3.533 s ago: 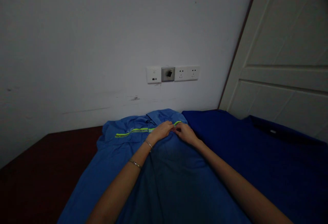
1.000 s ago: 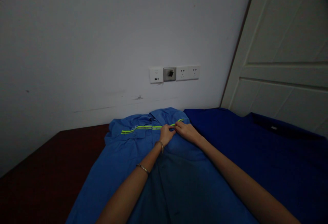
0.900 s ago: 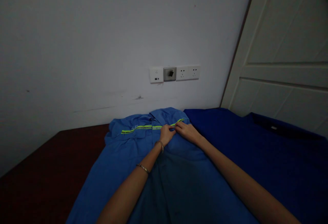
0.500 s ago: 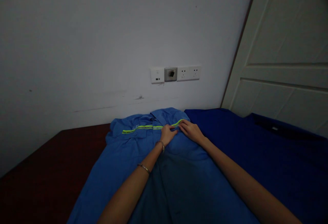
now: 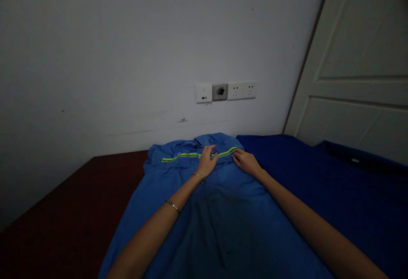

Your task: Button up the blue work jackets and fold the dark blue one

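Note:
A blue work shirt (image 5: 178,189) lies spread on the table, its collar end toward the wall. A yellow-green and grey reflective strip (image 5: 188,155) crosses its chest. My left hand (image 5: 208,162) is over the middle of that strip, fingers apart, holding nothing that I can see. At the strip's right end, my right hand (image 5: 247,162) rests at the shirt's edge with its fingers bent together; whether cloth is pinched between them is hard to make out. Shadow darkens the lower middle of the shirt.
A darker blue cloth (image 5: 306,181) covers the right side. Dark red tabletop (image 5: 95,202) shows on the left. Behind stands a white wall with a row of sockets (image 5: 241,91), and a pale panelled door (image 5: 360,87) is at the right.
My hands, earlier close together at the strip's right part, have moved apart. The left fingers have spread; the right hand has shifted right along the strip. The view has turned slightly left.

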### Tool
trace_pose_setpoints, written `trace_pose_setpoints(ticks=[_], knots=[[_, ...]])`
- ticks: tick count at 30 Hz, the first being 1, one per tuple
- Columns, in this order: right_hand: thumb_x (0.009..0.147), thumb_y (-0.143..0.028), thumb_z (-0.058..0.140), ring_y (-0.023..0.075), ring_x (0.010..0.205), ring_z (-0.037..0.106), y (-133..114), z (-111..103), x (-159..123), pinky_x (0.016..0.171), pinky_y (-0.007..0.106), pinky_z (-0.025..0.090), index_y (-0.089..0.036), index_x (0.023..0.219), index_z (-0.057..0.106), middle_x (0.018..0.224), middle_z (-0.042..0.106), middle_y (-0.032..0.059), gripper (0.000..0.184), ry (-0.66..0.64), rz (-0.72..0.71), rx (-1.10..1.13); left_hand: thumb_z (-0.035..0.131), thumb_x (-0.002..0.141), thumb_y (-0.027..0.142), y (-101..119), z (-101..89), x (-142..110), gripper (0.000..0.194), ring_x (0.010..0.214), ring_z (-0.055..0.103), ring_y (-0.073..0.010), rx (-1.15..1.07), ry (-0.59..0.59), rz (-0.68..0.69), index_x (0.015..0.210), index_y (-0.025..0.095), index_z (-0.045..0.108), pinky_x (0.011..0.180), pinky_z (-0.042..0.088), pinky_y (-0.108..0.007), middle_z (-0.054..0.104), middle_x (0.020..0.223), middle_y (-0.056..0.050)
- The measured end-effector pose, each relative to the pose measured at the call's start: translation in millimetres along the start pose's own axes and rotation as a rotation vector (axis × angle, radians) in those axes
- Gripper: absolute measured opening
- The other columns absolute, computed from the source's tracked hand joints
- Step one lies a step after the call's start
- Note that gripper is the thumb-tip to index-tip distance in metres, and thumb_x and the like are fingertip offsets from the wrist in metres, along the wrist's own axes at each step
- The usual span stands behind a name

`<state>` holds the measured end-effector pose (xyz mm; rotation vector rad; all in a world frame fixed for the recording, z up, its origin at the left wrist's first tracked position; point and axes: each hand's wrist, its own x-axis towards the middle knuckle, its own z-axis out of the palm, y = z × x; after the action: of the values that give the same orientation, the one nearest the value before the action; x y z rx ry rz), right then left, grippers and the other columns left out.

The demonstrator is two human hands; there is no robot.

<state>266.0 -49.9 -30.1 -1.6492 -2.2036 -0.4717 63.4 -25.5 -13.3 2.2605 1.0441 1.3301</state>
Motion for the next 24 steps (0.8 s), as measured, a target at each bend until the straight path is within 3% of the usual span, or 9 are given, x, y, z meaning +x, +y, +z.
trace_pose_setpoints(ticks=[6,13,15,18,20,24], knots=[[0.090,-0.028,0.033,0.0181,0.086,0.060,-4.9,-2.9,0.0,0.067,0.024,0.044,-0.015,0.094,0.061,0.100,0.061,0.0094,0.031,-0.035,0.053,-0.008,0.046,0.075,0.010,-8.4,-46.6,-14.0,0.043,0.068,0.052,-0.0100,-0.041,0.021,-0.154,0.118,0.015,0.043,0.065,0.045,-0.023,0.056,0.095,-0.005],[0.087,-0.029,0.033,0.0237,0.084,0.061,-45.0,-28.8,-6.4,0.070,0.030,0.044,-0.011,0.086,0.064,0.091,0.064,0.0145,0.036,-0.227,0.309,-0.042,0.045,0.069,0.004,-17.7,-82.8,-46.2,0.036,0.064,0.050,-0.0097,0.075,-0.149,-0.165,0.101,0.014,0.057,0.064,0.042,-0.022,0.060,0.082,-0.001],[0.087,-0.027,0.033,0.0238,0.087,0.060,-66.3,-39.7,-10.6,0.072,0.030,0.043,-0.011,0.087,0.064,0.092,0.064,0.0153,0.035,-0.248,0.271,-0.023,0.045,0.069,0.004,-19.2,-88.1,-53.2,0.030,0.067,0.052,-0.0114,0.114,-0.203,-0.145,0.092,0.014,0.061,0.065,0.042,-0.023,0.060,0.079,-0.002],[0.086,-0.025,0.036,0.0221,0.098,0.055,-101.3,-53.2,-15.8,0.075,0.027,0.042,-0.014,0.092,0.062,0.097,0.063,0.0131,0.029,-0.207,0.094,0.054,0.046,0.068,0.004,-21.5,-90.6,-61.2,0.027,0.069,0.052,-0.0126,0.169,-0.251,-0.146,0.085,0.014,0.064,0.067,0.042,-0.024,0.060,0.079,-0.003],[0.085,-0.024,0.037,0.0214,0.097,0.055,-123.4,-57.6,-17.1,0.075,0.026,0.042,-0.015,0.093,0.062,0.095,0.064,0.0112,0.027,-0.189,0.024,0.090,0.046,0.068,0.004,-22.7,-89.3,-66.0,0.028,0.069,0.052,-0.0129,0.197,-0.258,-0.157,0.087,0.014,0.064,0.069,0.043,-0.026,0.059,0.080,-0.003],[0.084,-0.029,0.040,0.0217,0.089,0.058,-157.3,-55.1,-15.0,0.071,0.027,0.044,-0.015,0.093,0.062,0.092,0.064,0.0116,0.028,-0.217,0.014,0.109,0.047,0.066,0.002,-21.5,-84.0,-77.1,0.035,0.074,0.052,-0.0134,0.191,-0.235,-0.169,0.097,0.012,0.059,0.074,0.043,-0.028,0.058,0.089,-0.005]])
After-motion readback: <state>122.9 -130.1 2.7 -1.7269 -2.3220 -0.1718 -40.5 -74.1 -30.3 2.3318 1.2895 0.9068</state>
